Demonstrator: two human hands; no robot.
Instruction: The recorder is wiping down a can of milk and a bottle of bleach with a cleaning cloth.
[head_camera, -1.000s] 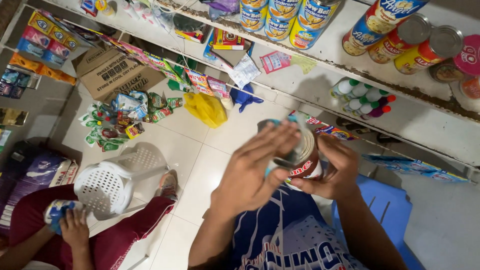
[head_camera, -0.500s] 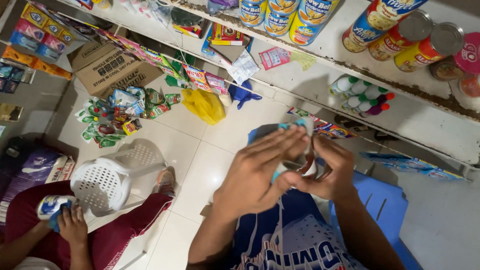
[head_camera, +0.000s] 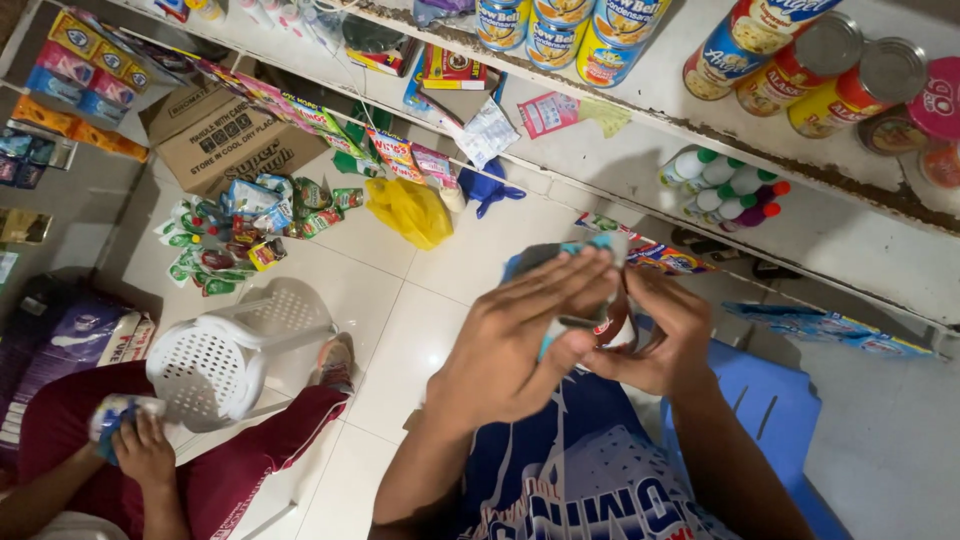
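Single head-worn view, looking steeply down, close above the hands (head_camera: 590, 340)

Both forearms raised in front of the chest, bent at the elbows, wrists meeting at centre. Left hand (head_camera: 510, 345) laid flat across the front, fingers (head_camera: 560, 285) extended and pressed together, pointing up and right. Right hand (head_camera: 665, 340) cupped behind it, fingers curled inward, thumb tucked underneath.

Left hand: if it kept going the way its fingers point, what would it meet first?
The left hand points up-right over the can it covers; beyond it, probably the packets hanging along the shelf edge, though depth is unclear.
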